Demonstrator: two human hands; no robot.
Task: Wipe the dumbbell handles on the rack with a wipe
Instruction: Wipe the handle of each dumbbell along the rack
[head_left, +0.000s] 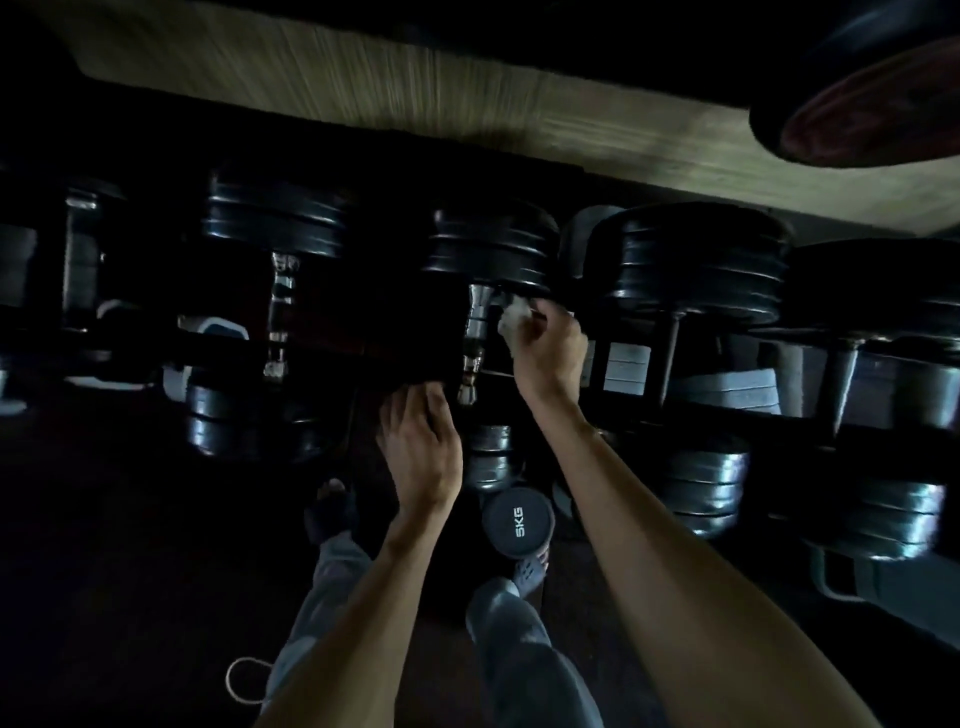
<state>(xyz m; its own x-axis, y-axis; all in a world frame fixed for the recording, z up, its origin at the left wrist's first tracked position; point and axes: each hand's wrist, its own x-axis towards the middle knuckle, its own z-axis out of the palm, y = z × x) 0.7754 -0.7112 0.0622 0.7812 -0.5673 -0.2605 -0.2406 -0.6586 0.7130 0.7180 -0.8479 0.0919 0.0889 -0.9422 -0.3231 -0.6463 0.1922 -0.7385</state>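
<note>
Dimly lit: a crumpled white wipe (511, 321) is pinched in the right hand (548, 353), just right of the chrome dumbbell handle (475, 340) on the rack (727, 405). Left hand (423, 454) is seen w/ fingers curled near the handle's lower end; grasp can't be told.

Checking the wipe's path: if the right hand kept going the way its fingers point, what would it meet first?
Probably the far weight head of the dumbbell just above the right hand and wipe, though depth is unclear in this dark view.

Black weight heads (491, 249) bound the chrome handle (475, 338); open gaps flank it.
</note>
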